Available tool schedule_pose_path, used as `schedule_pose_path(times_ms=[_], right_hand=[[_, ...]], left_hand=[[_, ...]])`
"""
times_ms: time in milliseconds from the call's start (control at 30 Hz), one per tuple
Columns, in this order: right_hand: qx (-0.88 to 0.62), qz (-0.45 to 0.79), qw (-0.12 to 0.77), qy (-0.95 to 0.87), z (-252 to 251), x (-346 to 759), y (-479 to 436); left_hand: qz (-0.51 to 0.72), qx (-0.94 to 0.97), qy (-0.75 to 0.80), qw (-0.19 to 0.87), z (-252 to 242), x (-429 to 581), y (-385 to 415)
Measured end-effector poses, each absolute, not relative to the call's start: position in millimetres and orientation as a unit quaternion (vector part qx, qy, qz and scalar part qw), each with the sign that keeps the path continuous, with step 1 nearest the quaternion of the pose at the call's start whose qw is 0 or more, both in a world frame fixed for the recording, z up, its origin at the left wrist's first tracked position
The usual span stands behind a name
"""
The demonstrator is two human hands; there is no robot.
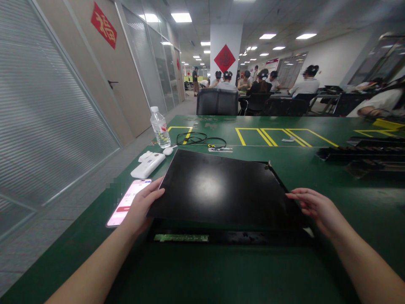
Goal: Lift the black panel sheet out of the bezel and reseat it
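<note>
A flat, glossy black screen panel (pixel 221 185) lies over a shallow black frame (pixel 253 237). Its left side is raised, so the panel sits tilted and askew. My left hand (pixel 144 202) is closed on the panel's left edge, thumb on top. At the right edge, my right hand (pixel 316 207) has its fingertips closed on the panel, close against the frame's side. A green circuit strip (pixel 180 238) shows along the frame's near side. What lies under the panel is hidden.
Left of the panel are a lit phone (pixel 128 204), a white power bank (pixel 148 165) and a water bottle (pixel 160 128). A black cable (pixel 199 138) lies behind. Long dark strips (pixel 357 153) rest on the right of the green table (pixel 228 274). People sit further back.
</note>
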State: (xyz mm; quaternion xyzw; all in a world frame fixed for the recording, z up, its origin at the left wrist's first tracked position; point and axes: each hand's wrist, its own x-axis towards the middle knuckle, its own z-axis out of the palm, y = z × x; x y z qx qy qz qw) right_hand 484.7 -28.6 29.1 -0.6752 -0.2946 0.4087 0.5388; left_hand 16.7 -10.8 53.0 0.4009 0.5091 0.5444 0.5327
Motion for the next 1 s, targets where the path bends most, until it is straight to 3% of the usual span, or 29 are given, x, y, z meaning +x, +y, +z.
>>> schedule_pose_path(times_ms=[400, 1000], right_hand=[[-0.709, 0.354, 0.493, -0.358, 23.0, 487.5, -28.3], [-0.75, 0.181, 0.331, -0.544, 13.1, 485.0, -30.5]], left_hand=[[0.527, 0.385, 0.532, 0.539, 53.7, 19.6, -9.2], [0.504, 0.453, 0.558, 0.48, 45.2, 18.1, -6.1]])
